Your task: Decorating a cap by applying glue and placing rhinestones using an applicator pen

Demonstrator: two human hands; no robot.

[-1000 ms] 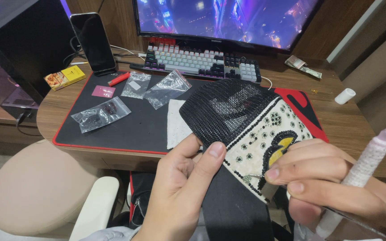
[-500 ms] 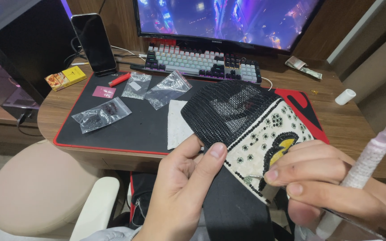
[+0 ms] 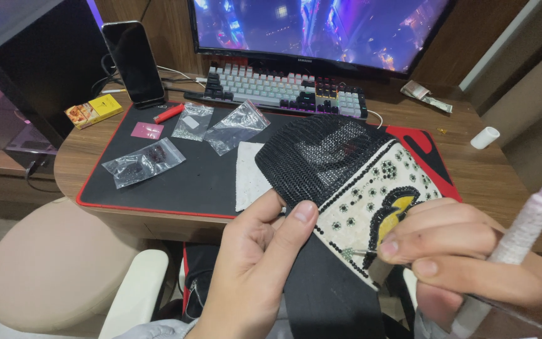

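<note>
Both hands unmoved: left grip [image 3: 265, 251] pinching beaded fabric [image 3: 352, 182], right grip [image 3: 465, 251] closed around pen tool [image 3: 522, 229]

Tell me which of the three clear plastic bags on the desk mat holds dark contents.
The leftmost bag, lying nearest the mat's front edge, holds dark pieces. The two bags nearer the keyboard look almost empty.

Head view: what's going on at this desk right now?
A person sits at a wooden desk, holding a bead-covered piece up in front of them. The left hand pinches its lower edge, thumb on the black part. The right hand holds a pale pen-like tool, its thin tip touching the white beaded area near a yellow motif. Small clear bags lie on the black desk mat behind.
</note>
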